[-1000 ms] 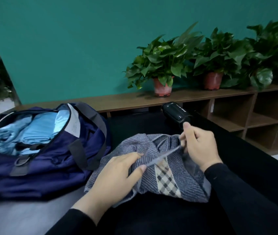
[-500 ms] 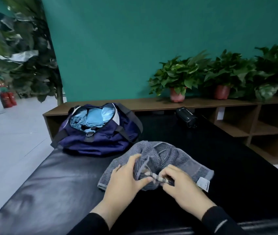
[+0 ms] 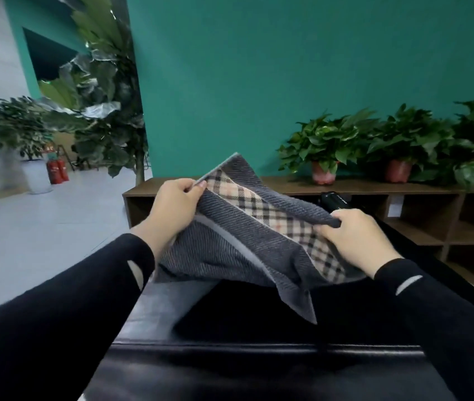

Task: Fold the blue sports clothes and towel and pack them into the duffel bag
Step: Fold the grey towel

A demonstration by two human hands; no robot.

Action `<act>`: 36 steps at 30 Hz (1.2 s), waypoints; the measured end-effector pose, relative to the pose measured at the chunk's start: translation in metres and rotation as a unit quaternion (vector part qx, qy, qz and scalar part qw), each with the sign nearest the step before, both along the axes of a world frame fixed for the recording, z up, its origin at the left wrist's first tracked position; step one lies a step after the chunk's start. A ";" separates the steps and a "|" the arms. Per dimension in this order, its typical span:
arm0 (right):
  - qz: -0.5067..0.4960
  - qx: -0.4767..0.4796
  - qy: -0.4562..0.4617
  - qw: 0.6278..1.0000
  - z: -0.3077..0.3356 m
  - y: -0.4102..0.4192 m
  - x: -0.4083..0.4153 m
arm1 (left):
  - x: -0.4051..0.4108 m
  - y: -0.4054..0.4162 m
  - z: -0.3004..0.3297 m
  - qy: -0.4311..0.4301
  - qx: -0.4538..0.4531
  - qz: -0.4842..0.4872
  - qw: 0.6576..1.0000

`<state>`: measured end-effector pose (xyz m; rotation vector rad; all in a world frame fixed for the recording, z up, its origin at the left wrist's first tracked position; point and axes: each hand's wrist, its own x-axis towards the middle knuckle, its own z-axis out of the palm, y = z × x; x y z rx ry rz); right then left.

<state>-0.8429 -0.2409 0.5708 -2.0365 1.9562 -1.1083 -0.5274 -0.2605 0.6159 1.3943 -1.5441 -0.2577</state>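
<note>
Lifted off the black bench (image 3: 172,308), the grey towel (image 3: 247,244) now hung stretched between both hands.
Left hand (image 3: 176,211) pinched its far-left corner; right hand (image 3: 357,238) was closed around the right edge, plaid band showing.

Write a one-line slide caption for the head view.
Both hands, left and right, lift a grey towel with plaid stripe above the black bench.

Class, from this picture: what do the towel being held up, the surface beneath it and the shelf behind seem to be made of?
Towel: woven, probably cotton; ribbed grey weave with a flat plaid band, draping softly. Bench surface: likely leather or vinyl; black, smooth, glossy, with a seam. Shelf: wood or wood-look laminate; brown, matt.
</note>
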 end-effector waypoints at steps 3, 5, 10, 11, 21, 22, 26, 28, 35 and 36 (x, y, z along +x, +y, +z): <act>-0.017 -0.069 -0.011 0.997 0.041 0.002 -0.003 | 0.017 0.003 0.017 -0.006 0.038 -0.002 0.999; -0.010 -0.121 -0.039 0.992 0.063 0.003 -0.002 | 0.018 0.010 0.024 -0.005 0.050 -0.014 0.999; 0.018 -0.171 -0.036 0.984 0.090 -0.001 0.004 | -0.001 0.020 0.024 0.058 0.079 -0.086 0.991; 0.032 -0.160 -0.032 0.986 0.090 -0.002 0.006 | -0.009 0.020 0.018 0.063 0.097 -0.101 0.988; 0.011 0.068 0.093 0.993 0.047 0.006 -0.035 | -0.009 0.005 -0.012 -0.030 0.144 -0.012 0.989; 0.009 0.098 0.112 0.989 0.042 0.004 -0.037 | -0.006 0.004 -0.010 -0.062 0.155 -0.004 0.986; -0.004 0.134 0.122 0.983 0.023 -0.001 -0.034 | -0.002 0.004 -0.013 -0.093 0.231 0.004 0.968; -0.011 0.142 0.090 0.986 0.013 -0.004 -0.030 | 0.004 0.003 -0.025 -0.049 0.262 -0.010 0.964; 0.012 0.194 -0.188 0.963 -0.027 -0.018 -0.019 | 0.017 0.003 -0.062 0.109 0.324 -0.047 0.938; 0.017 0.187 -0.263 0.946 -0.030 -0.019 -0.017 | 0.016 0.004 -0.064 0.122 0.341 -0.066 0.930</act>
